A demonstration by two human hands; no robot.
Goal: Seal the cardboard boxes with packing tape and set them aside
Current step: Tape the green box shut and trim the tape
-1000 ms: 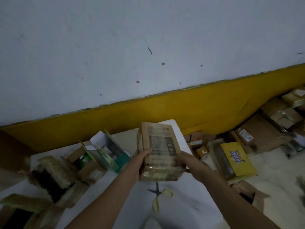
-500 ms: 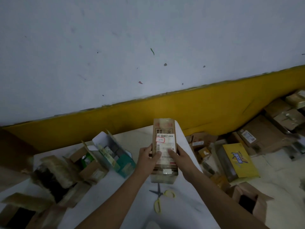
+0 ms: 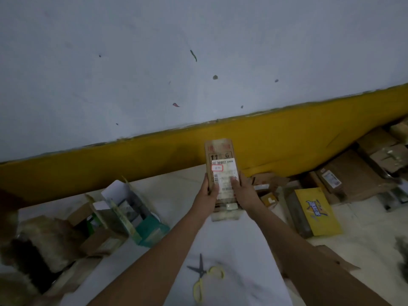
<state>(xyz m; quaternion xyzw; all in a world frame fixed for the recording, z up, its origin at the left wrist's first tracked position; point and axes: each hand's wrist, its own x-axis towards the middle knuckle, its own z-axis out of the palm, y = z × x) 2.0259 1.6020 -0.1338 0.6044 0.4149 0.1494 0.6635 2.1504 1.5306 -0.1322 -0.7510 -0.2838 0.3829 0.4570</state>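
Observation:
A narrow brown cardboard box [image 3: 220, 155] with a white shipping label [image 3: 225, 173] is held up above the far side of the white table [image 3: 231, 250]. My left hand [image 3: 208, 195] grips its left edge, thumb on the front face. Gripping the right edge is my right hand [image 3: 241, 192], its thumb resting on the label. Clear tape shines across the box's near end. No tape roll is in view.
Yellow-handled scissors [image 3: 204, 278] lie on the table near me. Open cartons, one teal [image 3: 150, 230], crowd the table's left. On the floor at right lie a yellow box [image 3: 315, 212] and several brown parcels [image 3: 353, 173] against the yellow wall band.
The box was turned in my hands from its broad face to the narrow labelled face, then lifted farther from me. Both hands slid up along its sides.

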